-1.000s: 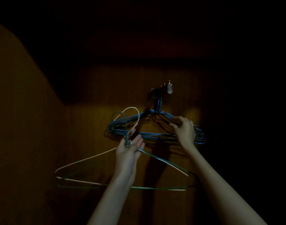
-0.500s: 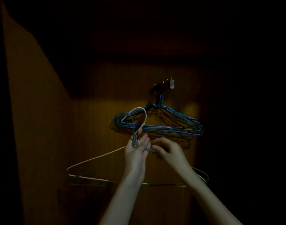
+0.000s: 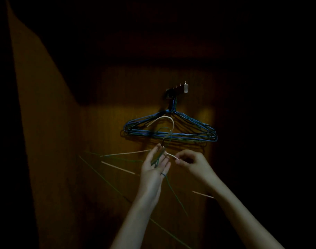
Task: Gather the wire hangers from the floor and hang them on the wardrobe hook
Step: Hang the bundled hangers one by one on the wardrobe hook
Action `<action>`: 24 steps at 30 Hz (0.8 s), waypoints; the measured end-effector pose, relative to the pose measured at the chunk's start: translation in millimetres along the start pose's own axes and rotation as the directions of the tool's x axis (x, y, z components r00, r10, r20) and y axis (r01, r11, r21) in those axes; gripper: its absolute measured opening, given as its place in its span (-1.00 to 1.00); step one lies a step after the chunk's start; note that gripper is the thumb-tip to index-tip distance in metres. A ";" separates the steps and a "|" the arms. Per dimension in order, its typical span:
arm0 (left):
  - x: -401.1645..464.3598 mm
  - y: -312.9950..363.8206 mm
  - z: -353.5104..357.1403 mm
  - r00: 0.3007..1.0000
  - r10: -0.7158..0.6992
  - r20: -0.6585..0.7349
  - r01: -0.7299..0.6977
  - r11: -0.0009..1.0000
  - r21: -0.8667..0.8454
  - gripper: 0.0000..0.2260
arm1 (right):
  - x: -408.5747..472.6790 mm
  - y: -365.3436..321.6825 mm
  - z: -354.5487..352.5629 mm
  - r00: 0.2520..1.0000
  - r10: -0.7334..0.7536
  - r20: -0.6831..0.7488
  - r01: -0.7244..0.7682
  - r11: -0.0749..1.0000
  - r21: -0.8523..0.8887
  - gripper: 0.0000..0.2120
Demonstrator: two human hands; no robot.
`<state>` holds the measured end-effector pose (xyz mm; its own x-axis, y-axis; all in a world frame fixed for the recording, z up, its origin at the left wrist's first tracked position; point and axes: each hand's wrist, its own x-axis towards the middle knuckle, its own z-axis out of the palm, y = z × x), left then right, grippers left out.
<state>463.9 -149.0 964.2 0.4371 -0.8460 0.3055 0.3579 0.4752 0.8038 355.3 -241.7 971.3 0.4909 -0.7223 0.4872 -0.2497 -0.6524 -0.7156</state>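
Note:
Inside a dark wooden wardrobe, several blue wire hangers [image 3: 193,135] hang from a small hook rack [image 3: 177,89] on the back panel. Below them my left hand [image 3: 154,165] holds the twisted necks of a green hanger [image 3: 173,191] and a white hanger [image 3: 162,119]; their hooks rise in front of the blue bunch. My right hand [image 3: 195,163] pinches the white hanger's shoulder wire just right of the neck. The loose hangers' frames are tilted and blurred, spreading to the lower left.
The wardrobe's lit back panel [image 3: 103,126] faces me and its left side wall [image 3: 46,123] slants in. The right side and top are black. Other small hooks on the rack stand free beside the loaded one.
My right hand left the hung blue hangers, came down beside my left hand and took the white hanger's wire. The held hangers have tilted, and their frames now swing askew.

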 end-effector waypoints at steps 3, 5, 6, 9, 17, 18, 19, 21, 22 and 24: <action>1.1 2.2 -3.9 0.999 0.035 0.010 -0.035 0.999 0.022 -0.57 | -0.7 -0.1 -8.0 0.996 0.015 -0.086 -0.014 1.000 0.012 -0.83; 2.5 2.6 -4.6 1.000 0.026 0.014 -0.026 1.000 0.014 -0.58 | -1.4 1.9 -12.1 0.989 0.019 -0.145 -0.021 1.000 -0.008 -0.77; 2.2 2.2 -4.3 1.000 0.016 0.017 -0.016 1.000 0.012 -0.59 | -1.7 2.8 -13.4 0.986 0.019 -0.168 -0.025 0.999 -0.035 -0.76; -0.2 -1.3 -4.2 1.000 0.016 0.025 -0.017 0.999 0.044 -0.62 | -3.7 7.0 -15.2 0.963 0.022 -0.269 -0.070 0.983 -0.169 -0.79; 9.0 -2.0 0.6 0.997 0.002 0.074 0.000 1.000 -0.016 -0.77 | -0.8 11.2 -29.8 0.879 -0.079 -0.470 -0.090 0.940 -0.328 -0.84; 10.0 -1.1 1.4 0.997 -0.001 0.083 0.003 1.000 -0.024 -0.78 | 1.4 12.0 -32.1 0.869 -0.093 -0.485 -0.093 0.934 -0.344 -0.83; 10.8 -0.2 1.9 0.996 0.003 0.090 -0.001 1.000 -0.025 -0.78 | 3.6 12.5 -34.2 0.861 -0.109 -0.496 -0.090 0.928 -0.361 -0.82; 13.6 -0.5 3.0 0.996 0.029 0.081 -0.026 0.999 -0.034 -0.78 | 8.2 13.0 -36.9 0.849 -0.150 -0.507 -0.067 0.921 -0.384 -0.80; 15.9 -1.5 3.1 0.997 0.040 0.069 -0.037 0.998 -0.044 -0.78 | 10.3 13.0 -37.6 0.842 -0.165 -0.514 -0.057 0.920 -0.389 -0.80; 20.6 -4.0 3.3 0.997 0.058 0.048 -0.057 0.998 -0.035 -0.78 | 15.1 13.1 -39.2 0.825 -0.197 -0.530 -0.033 0.919 -0.392 -0.81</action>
<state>468.8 -169.1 969.0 0.4169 -0.8275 0.3761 0.3608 0.5304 0.7671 326.7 -270.2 988.9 0.0121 -0.5892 0.8079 -0.5730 -0.6662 -0.4773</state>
